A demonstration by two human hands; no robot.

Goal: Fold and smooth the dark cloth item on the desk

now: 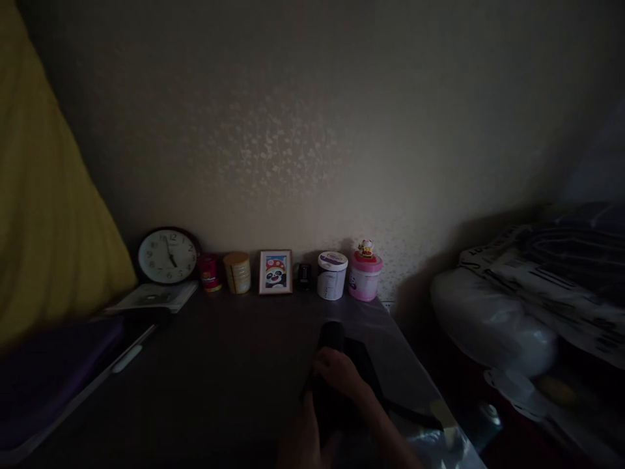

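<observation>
The room is very dark. My right hand (340, 374) lies on top of a black object (336, 345) on the dark desk (219, 365), with its fingers curled over it. The object looks like a soft black case or pouch with a rounded top end and a strap trailing to the right. My left hand (303, 433) shows only dimly at the bottom edge, against the object's near left side; its fingers are lost in the dark.
Along the wall stand a round clock (167, 256), a red can (209, 271), a yellow jar (237, 272), a panda picture (275, 271), a white tub (332, 275) and a pink tub (364, 273). A yellow curtain (43, 215) hangs left; bags (493, 319) pile right.
</observation>
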